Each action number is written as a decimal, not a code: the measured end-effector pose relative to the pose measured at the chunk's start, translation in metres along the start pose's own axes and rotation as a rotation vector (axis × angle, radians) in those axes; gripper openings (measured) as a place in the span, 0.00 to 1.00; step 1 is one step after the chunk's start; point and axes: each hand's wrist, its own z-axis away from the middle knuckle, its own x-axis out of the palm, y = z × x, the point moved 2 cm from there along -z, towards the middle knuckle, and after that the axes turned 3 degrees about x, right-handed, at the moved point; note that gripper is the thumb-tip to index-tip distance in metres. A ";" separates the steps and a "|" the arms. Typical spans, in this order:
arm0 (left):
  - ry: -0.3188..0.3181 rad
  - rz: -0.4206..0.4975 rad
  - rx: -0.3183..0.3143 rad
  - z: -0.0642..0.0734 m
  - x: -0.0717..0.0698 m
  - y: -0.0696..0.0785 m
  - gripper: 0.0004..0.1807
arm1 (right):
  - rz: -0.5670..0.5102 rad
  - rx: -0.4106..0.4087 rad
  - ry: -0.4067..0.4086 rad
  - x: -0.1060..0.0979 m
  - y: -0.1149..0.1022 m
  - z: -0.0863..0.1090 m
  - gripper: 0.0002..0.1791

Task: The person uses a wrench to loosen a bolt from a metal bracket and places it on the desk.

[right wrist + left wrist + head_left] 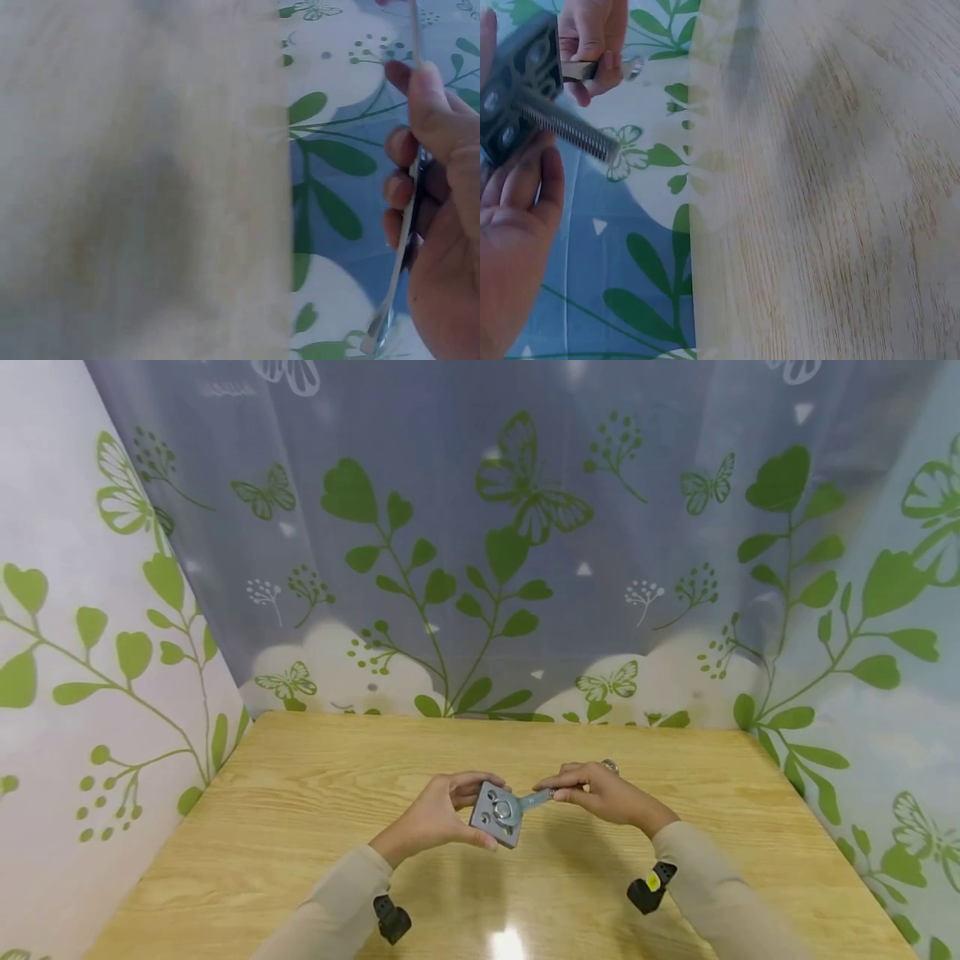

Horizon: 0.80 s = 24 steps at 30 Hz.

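A square dark grey plate [487, 831] with several holes is held by its edges in my left hand [435, 814], raised over the table. A shiny bolt head [502, 811] sits at the plate's middle. In the left wrist view the bolt's threaded shank [570, 129] sticks out from the plate's other face. My right hand [603, 793] grips a metal wrench [536, 799], whose far end meets the bolt head. The wrench's other end [379, 326] pokes out past the little finger in the right wrist view. Part of its handle is hidden by the fingers.
A light wood-grain table [330, 777] lies beneath both hands. Behind it hangs a curtain [450, 635] with green leaves and butterflies, and similar patterned cloth [75, 735] borders the sides. Each wrist wears a small black camera [392, 920].
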 end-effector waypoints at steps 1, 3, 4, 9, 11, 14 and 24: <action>-0.019 0.016 0.004 0.000 0.000 0.000 0.38 | 0.011 -0.011 -0.019 -0.003 -0.001 -0.002 0.16; -0.058 0.048 0.020 0.001 0.000 0.000 0.38 | 0.029 -0.015 -0.054 -0.008 -0.005 -0.006 0.16; -0.074 0.057 0.027 0.001 0.000 0.000 0.39 | 0.036 -0.005 -0.068 -0.010 -0.006 -0.008 0.16; -0.126 0.054 0.037 0.002 0.001 -0.002 0.39 | 0.088 0.044 -0.113 -0.017 -0.015 -0.013 0.15; -0.134 0.037 0.044 0.002 0.002 -0.002 0.38 | 0.125 0.041 -0.107 -0.018 -0.015 -0.013 0.13; -0.137 0.019 0.065 0.003 0.005 -0.001 0.37 | 0.177 0.037 -0.080 -0.019 -0.013 -0.013 0.09; -0.021 -0.014 0.020 -0.001 0.003 -0.009 0.38 | 0.057 0.230 -0.037 -0.018 -0.003 0.014 0.06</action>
